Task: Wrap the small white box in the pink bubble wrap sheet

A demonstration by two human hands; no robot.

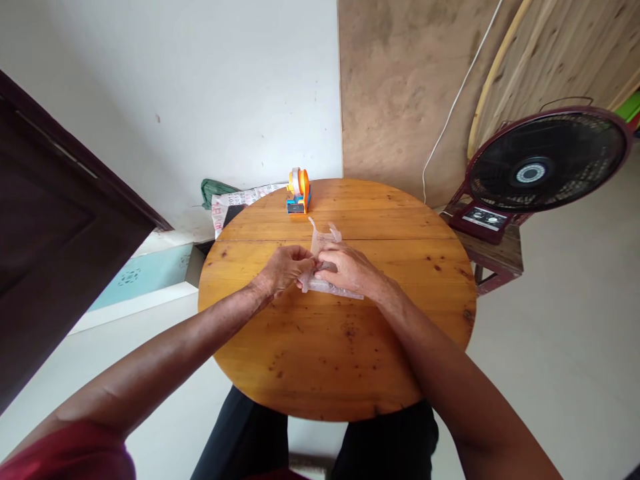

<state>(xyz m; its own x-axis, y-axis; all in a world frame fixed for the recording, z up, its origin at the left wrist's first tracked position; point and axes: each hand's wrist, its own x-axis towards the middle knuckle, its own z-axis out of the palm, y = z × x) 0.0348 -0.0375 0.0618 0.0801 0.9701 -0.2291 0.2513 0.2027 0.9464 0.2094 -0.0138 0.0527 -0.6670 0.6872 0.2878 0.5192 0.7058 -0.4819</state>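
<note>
A piece of pinkish, see-through bubble wrap (336, 289) lies on the round wooden table (320, 353), partly folded, with loose ends sticking up at the far side. My left hand (290, 268) pinches its left edge between thumb and fingers. From the right, my right hand (347, 267) reaches over the wrap with fingers bent and thumb pressed on it. The two hands' fingertips meet near the middle. Whatever the wrap may enclose is hidden under the hands. Beyond them stands an orange and blue tape dispenser (299, 192) with a roll of tape.
On a dark wooden stand (505, 250) at the right is a large dark red fan (530, 170). A white cable (457, 100) runs down the wall board. Behind the table's left edge lies a printed sack (245, 198). A dark door (60, 213) stands at the left.
</note>
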